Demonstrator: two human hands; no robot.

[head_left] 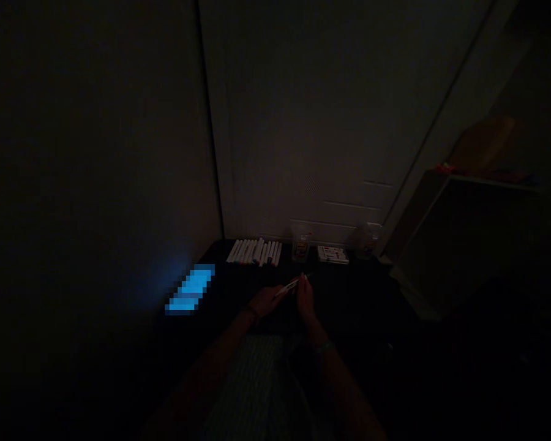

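Between my hands, over the dark tabletop, is a slim white object (286,288) with narrow, stick-like parts; the dimness hides its exact kind. My left hand (267,300) is closed on its near left end. At its far right end, the fingers of my right hand (305,298) are pressed together on it. Just beyond lies a row of white markers (254,251), side by side, some with coloured ends.
A clear container with a label (301,247) stands behind my hands, and a flat white patterned pack (333,255) lies beside it. Farther right is another clear container (370,242). A blurred bright blue screen (191,290) glows at left. A cabinet (459,239) stands at right.
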